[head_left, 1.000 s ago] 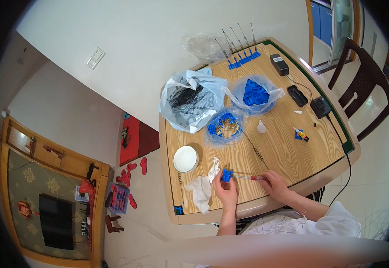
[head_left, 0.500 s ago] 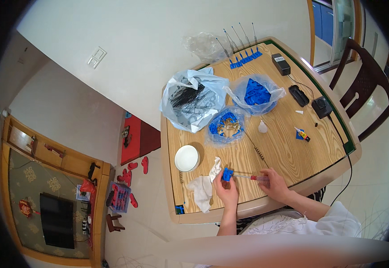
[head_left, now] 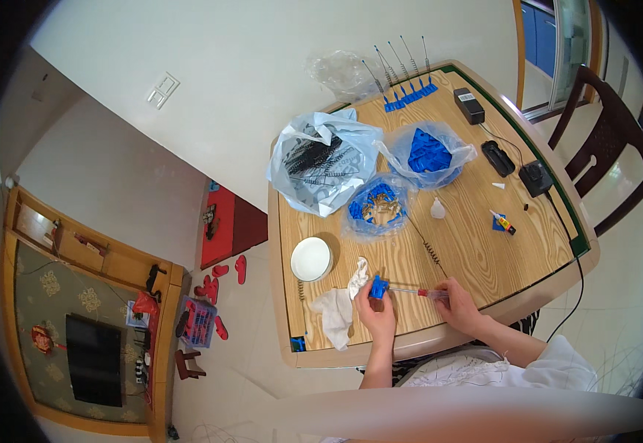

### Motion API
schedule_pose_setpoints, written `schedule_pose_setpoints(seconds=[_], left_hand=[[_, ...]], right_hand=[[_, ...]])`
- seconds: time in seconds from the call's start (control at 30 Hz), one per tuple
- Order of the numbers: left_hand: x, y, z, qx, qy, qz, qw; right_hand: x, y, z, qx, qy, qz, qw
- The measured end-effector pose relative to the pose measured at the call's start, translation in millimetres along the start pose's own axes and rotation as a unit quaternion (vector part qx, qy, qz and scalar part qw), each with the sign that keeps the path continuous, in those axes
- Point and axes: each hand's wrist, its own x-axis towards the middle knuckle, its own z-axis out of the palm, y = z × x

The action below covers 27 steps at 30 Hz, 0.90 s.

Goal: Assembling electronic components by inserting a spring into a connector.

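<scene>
Near the table's front edge, my left hand (head_left: 377, 319) is closed on a small blue plastic part (head_left: 378, 287). My right hand (head_left: 458, 304) grips the clear, red-collared handle of a screwdriver (head_left: 404, 289). Its shaft points left, and the tip meets the blue part; the exact contact is too small to make out. A crumpled white cloth (head_left: 334, 316) lies just left of my left hand. Beyond my hands, a black coiled spring wire (head_left: 430, 252) stretches across the wood toward a clear bag of blue and brass pieces (head_left: 375, 209).
A white bowl (head_left: 311, 258) stands at the left. Behind it are a bag of black springs (head_left: 314, 159) and a bag of blue parts (head_left: 431, 153). Several finished-looking antennas (head_left: 410, 94) stand at the far edge. A glue tube (head_left: 504, 223), a black charger (head_left: 497, 158) and adapters (head_left: 535, 178) lie right.
The view has shifted slightly. Both hands keep their hold on the blue part and the screwdriver, whose handle appears slightly turned.
</scene>
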Motion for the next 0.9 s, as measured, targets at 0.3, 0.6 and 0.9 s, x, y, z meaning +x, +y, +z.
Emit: schedule_pose_setpoints(seconds=[0.3,0.6,0.9], left_hand=[[-1.1,-4.7,-1.9,0.010,0.003,-0.007,1.000],[-2.7,-18.4,-3.2,0.017,0.008,0.035,0.999],[-0.8,-16.1,-2.9,-0.014,0.005,-0.013,1.000]], right_hand=[[3.3,-11.2,-5.5,-0.032,-0.040,-0.035,0.998],[1.3,-3.4,-4.6,-0.011,-0.036,-0.027,0.999],[1.4,-8.6,-6.8,-0.033,-0.031,-0.021,0.999]])
